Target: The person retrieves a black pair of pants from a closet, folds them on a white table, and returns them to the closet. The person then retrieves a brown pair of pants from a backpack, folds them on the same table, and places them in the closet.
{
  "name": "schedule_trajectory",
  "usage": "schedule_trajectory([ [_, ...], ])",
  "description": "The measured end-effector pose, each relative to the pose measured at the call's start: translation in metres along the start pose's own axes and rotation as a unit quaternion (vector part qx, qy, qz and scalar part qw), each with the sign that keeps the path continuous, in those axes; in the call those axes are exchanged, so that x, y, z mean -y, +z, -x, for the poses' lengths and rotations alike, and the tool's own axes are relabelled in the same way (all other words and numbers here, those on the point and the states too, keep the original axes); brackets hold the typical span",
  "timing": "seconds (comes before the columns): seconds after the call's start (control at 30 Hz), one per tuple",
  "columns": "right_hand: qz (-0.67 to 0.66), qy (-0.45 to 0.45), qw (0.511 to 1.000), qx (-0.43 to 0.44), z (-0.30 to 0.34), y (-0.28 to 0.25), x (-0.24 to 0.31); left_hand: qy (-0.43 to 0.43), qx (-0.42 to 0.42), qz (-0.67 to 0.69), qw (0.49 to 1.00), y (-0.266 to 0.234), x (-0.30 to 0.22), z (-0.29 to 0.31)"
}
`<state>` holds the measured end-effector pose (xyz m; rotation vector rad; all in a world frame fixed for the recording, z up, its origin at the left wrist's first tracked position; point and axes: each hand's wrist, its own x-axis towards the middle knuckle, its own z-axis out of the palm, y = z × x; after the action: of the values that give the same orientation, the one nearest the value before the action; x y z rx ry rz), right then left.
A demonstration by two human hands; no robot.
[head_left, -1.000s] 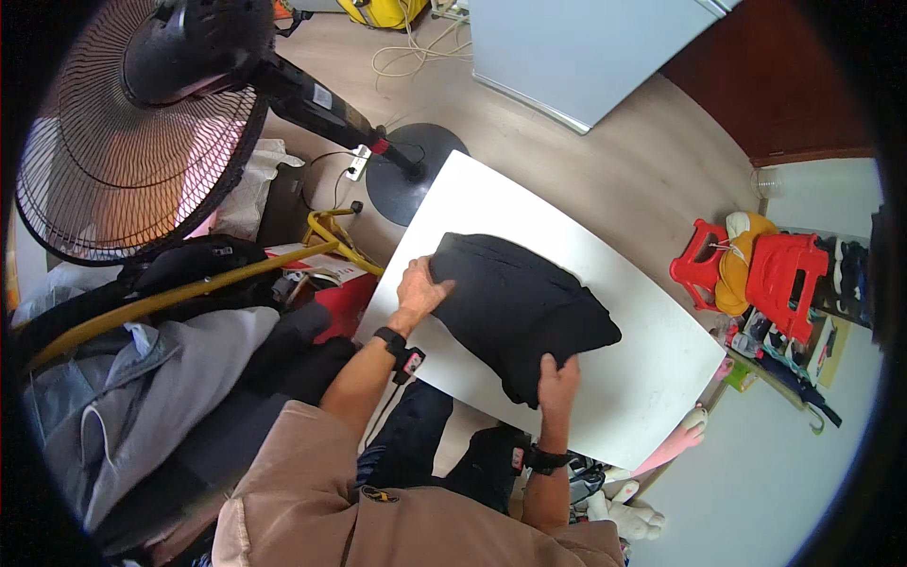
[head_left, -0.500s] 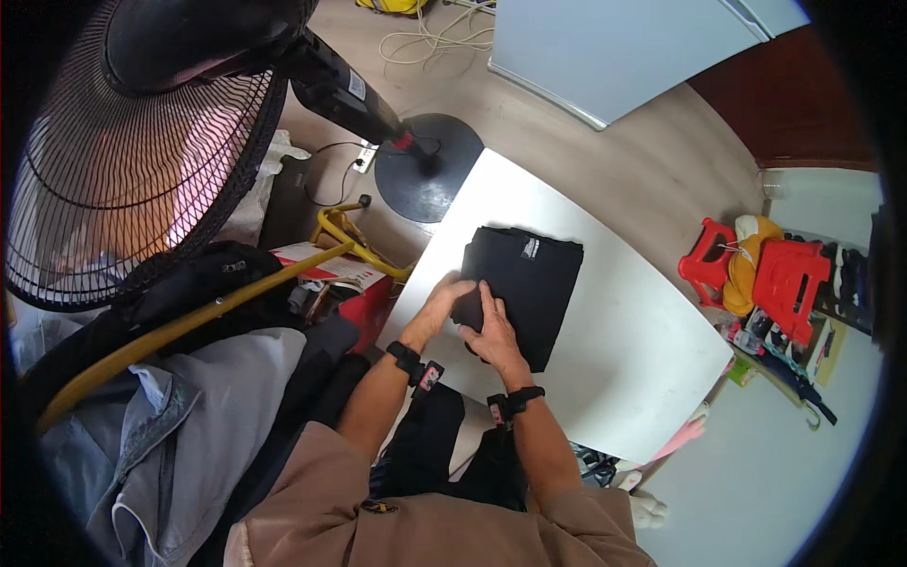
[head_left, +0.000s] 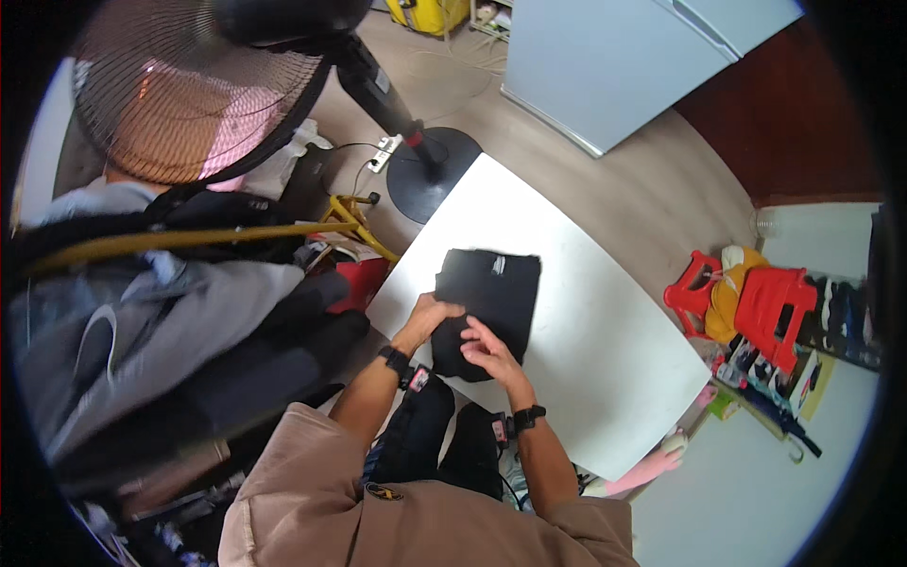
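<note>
Head view: right hand point(head_left: 493, 355) splayed, my left hand point(head_left: 431, 316), grip indeterminate, could tug black cloth point(head_left: 496, 293) off the surface point(head_left: 609, 354) at its near edge.

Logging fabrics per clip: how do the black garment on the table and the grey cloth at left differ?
The black garment is folded compactly; the grey cloth lies loosely draped. The black garment lies on the white table; the grey cloth in the heap beside it. The left hand touches the black garment, not the grey cloth. Both are fabric.

black cloth point(head_left: 505, 291): partly hidden by hands point(head_left: 428, 318) point(head_left: 493, 356) | fan point(head_left: 293, 21): top cropped
</note>
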<state>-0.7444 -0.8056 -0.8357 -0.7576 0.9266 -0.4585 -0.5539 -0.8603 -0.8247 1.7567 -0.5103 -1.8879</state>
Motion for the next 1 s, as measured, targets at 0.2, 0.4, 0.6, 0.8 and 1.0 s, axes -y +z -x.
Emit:
schedule_trajectory([
  [0.2,0.081,0.082,0.993,0.039,0.075,-0.012,-0.051,0.104,-0.194,-0.285,0.933,-0.029,0.050,0.131],
  [0.4,0.134,0.300,0.943,-0.051,0.139,-0.075,-0.118,0.054,-0.262,-0.412,0.871,-0.078,0.095,0.292],
  [0.6,0.260,0.285,0.910,0.150,0.066,0.018,-0.056,0.032,-0.424,-0.316,0.848,-0.110,0.175,0.441],
  [0.8,0.355,0.250,0.848,0.302,0.015,0.185,-0.045,-0.078,-0.530,-0.177,0.826,-0.152,0.240,0.590],
  [1.0,0.411,0.244,0.782,0.400,-0.005,0.321,-0.073,-0.097,-0.630,-0.069,0.767,-0.186,0.297,0.708],
])
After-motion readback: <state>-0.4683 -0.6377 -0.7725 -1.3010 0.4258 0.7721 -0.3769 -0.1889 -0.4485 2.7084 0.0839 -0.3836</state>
